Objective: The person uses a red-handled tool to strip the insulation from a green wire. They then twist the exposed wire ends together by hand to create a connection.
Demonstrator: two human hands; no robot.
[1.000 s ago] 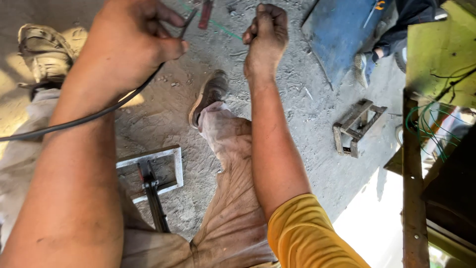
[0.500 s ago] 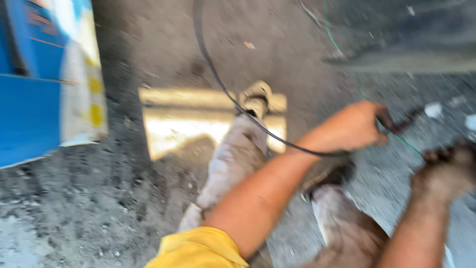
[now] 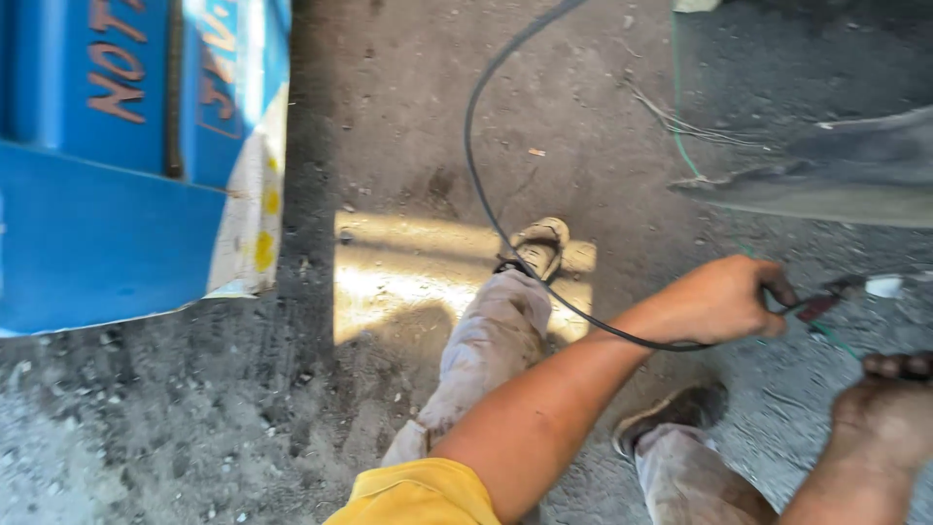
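My left hand (image 3: pixel 714 301) is closed around a red-handled tool (image 3: pixel 821 303) with a pale tip, and around a black cable (image 3: pixel 486 194). The cable loops up across the ground to the top edge. My left arm in a yellow sleeve (image 3: pixel 418 494) reaches in from the bottom centre. My right hand (image 3: pixel 889 413), dark with dirt, sits at the bottom right with its fingers curled; I see nothing in it. A thin green wire (image 3: pixel 836 342) lies on the ground between the two hands.
A big blue box (image 3: pixel 117 194) fills the upper left. My legs in dusty trousers (image 3: pixel 491 340) and sandals (image 3: pixel 539 243) stretch over the gritty ground by a sunlit patch (image 3: pixel 389 277). A grey sheet (image 3: pixel 836 180) and loose wires (image 3: pixel 680 122) lie at the upper right.
The view has swung left since a second ago, so the blue box is now in sight. Both hands have shifted to the right of the picture. The left hand keeps hold of the cable.
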